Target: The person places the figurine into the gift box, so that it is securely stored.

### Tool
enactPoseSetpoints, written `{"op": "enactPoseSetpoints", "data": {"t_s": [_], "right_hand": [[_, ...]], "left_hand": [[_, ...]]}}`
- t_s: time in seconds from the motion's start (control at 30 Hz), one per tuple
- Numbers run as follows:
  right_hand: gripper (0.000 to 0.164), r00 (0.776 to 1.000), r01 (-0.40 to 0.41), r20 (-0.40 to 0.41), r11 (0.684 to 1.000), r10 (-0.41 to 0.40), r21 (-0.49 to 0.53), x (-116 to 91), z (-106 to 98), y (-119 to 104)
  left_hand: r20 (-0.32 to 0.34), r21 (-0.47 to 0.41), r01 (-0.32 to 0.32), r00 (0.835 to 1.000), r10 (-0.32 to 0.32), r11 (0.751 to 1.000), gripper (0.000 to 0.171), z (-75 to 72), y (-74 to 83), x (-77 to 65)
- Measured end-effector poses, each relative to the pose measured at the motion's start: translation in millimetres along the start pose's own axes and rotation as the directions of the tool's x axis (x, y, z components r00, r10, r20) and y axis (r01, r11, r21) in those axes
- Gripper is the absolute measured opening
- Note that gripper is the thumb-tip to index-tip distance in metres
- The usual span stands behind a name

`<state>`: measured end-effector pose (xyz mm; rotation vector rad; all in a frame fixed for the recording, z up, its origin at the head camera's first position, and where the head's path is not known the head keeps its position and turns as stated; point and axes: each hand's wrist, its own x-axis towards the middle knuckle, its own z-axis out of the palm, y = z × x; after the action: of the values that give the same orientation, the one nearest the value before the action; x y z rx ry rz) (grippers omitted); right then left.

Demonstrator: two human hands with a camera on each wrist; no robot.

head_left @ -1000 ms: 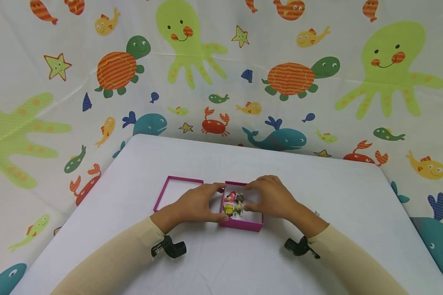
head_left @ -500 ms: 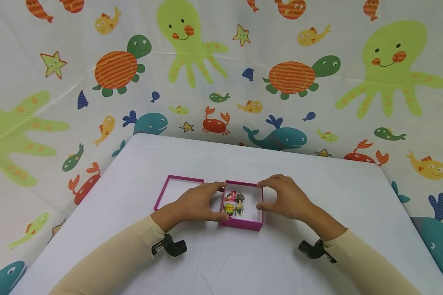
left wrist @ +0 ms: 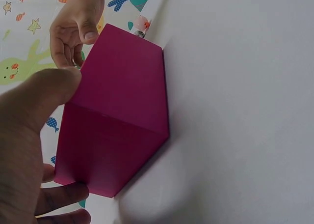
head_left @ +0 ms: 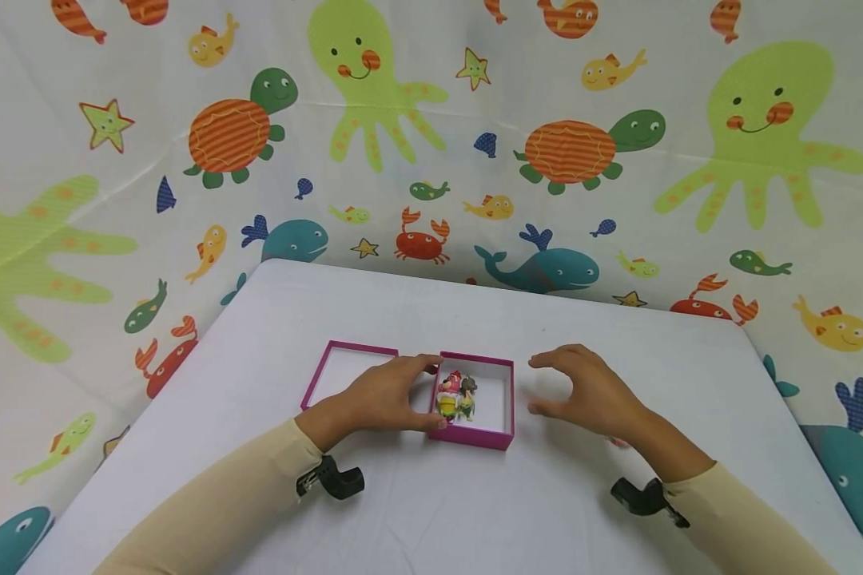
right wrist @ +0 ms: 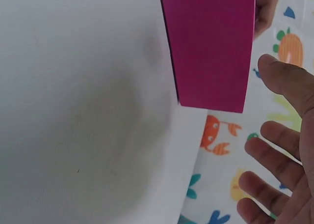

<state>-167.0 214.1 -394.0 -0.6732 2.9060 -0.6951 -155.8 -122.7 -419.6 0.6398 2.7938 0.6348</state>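
A magenta box (head_left: 475, 437) with a white inside stands uncovered on the table. Two small toy figures lie in its left part, one pink, white and yellow (head_left: 448, 399), the other grey and green (head_left: 467, 398). My left hand (head_left: 383, 394) grips the box's left side, thumb at the near corner and fingers at the far one. Off to the right of the box, apart from it, my right hand (head_left: 590, 387) holds nothing, thumb and fingers spread. The right wrist view shows a gap between that hand and the box's magenta wall (right wrist: 211, 52).
A magenta-rimmed lid or tray (head_left: 318, 372) lies left of the box, partly behind my left hand. A small pinkish object (head_left: 618, 442) shows beside my right wrist; the left wrist view shows a pink round-headed figure (left wrist: 141, 23) beyond the box. A sea-animal curtain (head_left: 417, 120) hangs behind.
My right hand has drawn back to the right, from over the box to beside it. The left hand, box and figures have stayed in place.
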Motion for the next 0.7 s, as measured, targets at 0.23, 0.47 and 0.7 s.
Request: {"op": "enactPoseSetpoints", "data": {"t_s": [0.23, 0.47, 0.7], "right_hand": [[0.069, 0.999, -0.033, -0.01, 0.999, 0.033, 0.001, -12.8, -6.6, 12.2], [0.068, 0.998, -0.063, -0.027, 0.998, 0.063, -0.003, -24.4, -13.9, 21.8], [0.067, 0.996, -0.082, -0.025, 0.997, 0.082, 0.0, -33.2, -21.2, 33.0]], "left_hand": [[-0.004, 0.003, -0.004, 1.0, 0.004, 1.0, 0.103, 1.5, 0.0, 0.1], [-0.001, 0.001, -0.013, 1.0, 0.013, 1.0, 0.103, -0.5, -0.1, -0.2], [0.002, -0.011, -0.012, 1.0, 0.012, 1.0, 0.102, -0.6, -0.5, -0.3]]}}
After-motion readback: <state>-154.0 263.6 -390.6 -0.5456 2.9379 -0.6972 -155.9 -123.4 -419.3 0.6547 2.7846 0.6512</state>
